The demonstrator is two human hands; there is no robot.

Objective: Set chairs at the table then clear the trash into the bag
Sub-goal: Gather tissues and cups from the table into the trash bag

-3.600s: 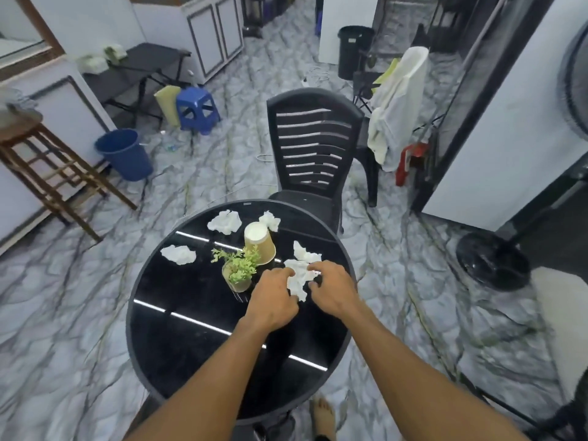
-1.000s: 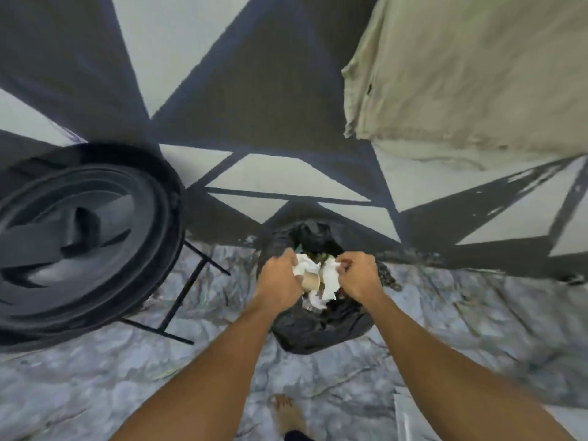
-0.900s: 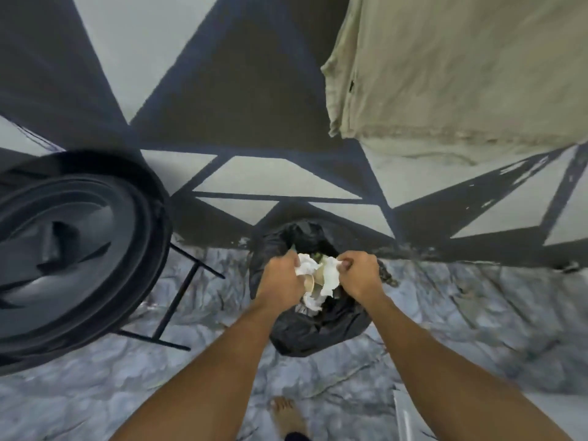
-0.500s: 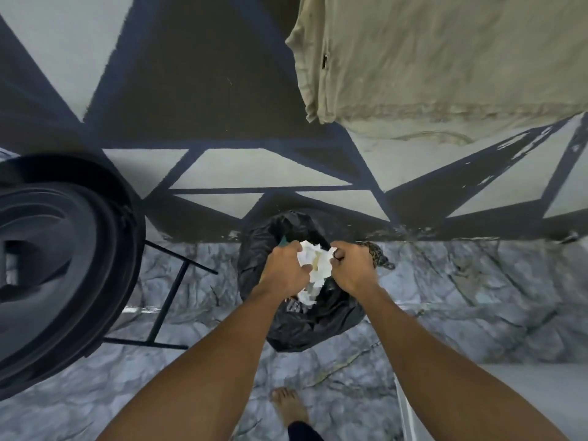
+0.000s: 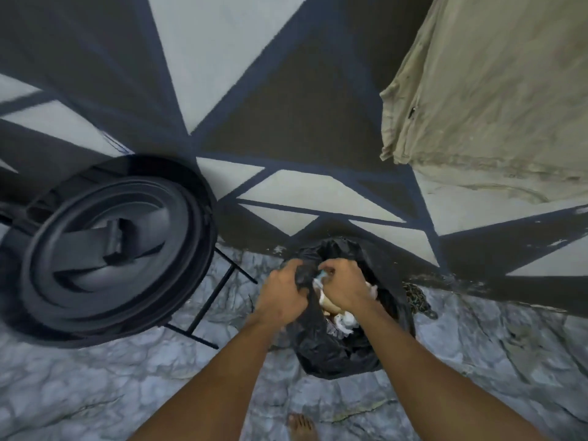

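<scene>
No writing, brand or label can be read on anything in view.

The bag (image 5: 337,351) is black plastic and sits on the marble floor (image 5: 95,386), close against the foot of the wall (image 5: 222,74), which is painted in dark and pale triangles. Its body slumps toward the viewer and its mouth gapes upward and toward the wall, so its long axis runs roughly from the wall out across the floor.

The left hand (image 5: 281,297) is closed, fingers curled round a fold of the bag's rim at the mouth's left side. The right hand (image 5: 345,289) is also closed, just beside the left, over the open mouth; its fingers pinch something pale, and whether that is rim or tissue cannot be told.

The trash (image 5: 345,319) lies inside the bag beneath the right hand: crumpled white tissues, with a tan paper cup (image 5: 329,303) among them, partly hidden by the wrist. Which way the cup points cannot be told.

A round black fan base (image 5: 108,249) stands tilted on a thin metal frame near the bag's left. A beige cloth (image 5: 493,106) hangs at the upper right. A chain (image 5: 416,299) lies on the floor at the bag's right side. A bare foot (image 5: 300,428) shows at the bottom edge.
</scene>
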